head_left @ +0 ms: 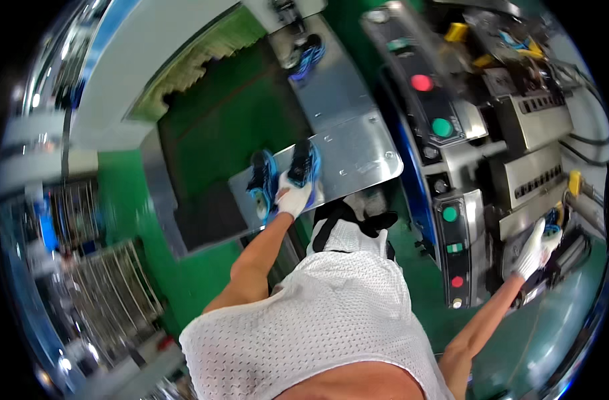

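A black-and-blue sports shoe lies on the metal plate at the mouth of the conveyor. My left hand, in a white glove, is closed around its near end. Just to the left of it, a matching shoe points the same way. On the far right, my right hand, also gloved, reaches into the machine. Its thumb and fingers lie on either side of a blue shoe, which is partly hidden by the hand and machine parts.
A dark conveyor belt runs under a fringed curtain into a white housing. Farther along the metal edge sits another blue-and-black shoe. Control panels with red and green buttons front the machine. Wire racks stand at left.
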A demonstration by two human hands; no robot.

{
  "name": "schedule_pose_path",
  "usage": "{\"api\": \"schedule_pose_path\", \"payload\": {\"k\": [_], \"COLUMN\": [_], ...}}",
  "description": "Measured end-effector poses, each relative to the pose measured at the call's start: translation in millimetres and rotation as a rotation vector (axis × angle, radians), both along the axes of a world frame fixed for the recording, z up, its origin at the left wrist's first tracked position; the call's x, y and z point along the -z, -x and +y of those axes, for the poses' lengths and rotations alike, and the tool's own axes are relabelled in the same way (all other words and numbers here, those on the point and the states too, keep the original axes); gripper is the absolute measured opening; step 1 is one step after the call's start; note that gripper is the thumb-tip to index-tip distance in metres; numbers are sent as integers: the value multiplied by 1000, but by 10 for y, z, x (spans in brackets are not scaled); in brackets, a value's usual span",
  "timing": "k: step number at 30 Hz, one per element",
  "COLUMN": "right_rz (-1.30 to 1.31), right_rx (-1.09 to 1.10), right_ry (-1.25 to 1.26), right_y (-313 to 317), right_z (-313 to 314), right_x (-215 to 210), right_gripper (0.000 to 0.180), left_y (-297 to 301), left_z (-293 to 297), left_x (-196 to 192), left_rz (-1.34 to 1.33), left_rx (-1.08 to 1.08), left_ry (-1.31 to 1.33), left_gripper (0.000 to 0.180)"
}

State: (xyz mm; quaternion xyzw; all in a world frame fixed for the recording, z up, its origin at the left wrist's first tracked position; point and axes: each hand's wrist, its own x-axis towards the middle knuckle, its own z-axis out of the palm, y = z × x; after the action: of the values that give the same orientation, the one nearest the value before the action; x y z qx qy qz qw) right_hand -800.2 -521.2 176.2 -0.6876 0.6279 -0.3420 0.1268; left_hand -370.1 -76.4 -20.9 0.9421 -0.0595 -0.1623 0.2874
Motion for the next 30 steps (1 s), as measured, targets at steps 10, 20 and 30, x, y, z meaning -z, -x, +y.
{"api": "schedule_pose_path", "payload": {"k": [10, 20, 30], "right_rz": [893, 239, -219], "right_rx": [-571, -929, -207], "right_ry": [30, -778, -1349], "right_y": [-1345, -3979, -4026], "right_z": [1309, 3823, 3167], "right_x": [1249, 2001, 1493], "right_gripper": [104, 102, 64], "left_y": [-162, -436, -1580], "left_z": [559, 1146, 259], "left_x": [-363, 126, -527], "left_rz": [25, 35, 475], "left_rx": [243, -50, 421], "left_ry": [324, 79, -238], "left_gripper": [74, 93, 89]}}
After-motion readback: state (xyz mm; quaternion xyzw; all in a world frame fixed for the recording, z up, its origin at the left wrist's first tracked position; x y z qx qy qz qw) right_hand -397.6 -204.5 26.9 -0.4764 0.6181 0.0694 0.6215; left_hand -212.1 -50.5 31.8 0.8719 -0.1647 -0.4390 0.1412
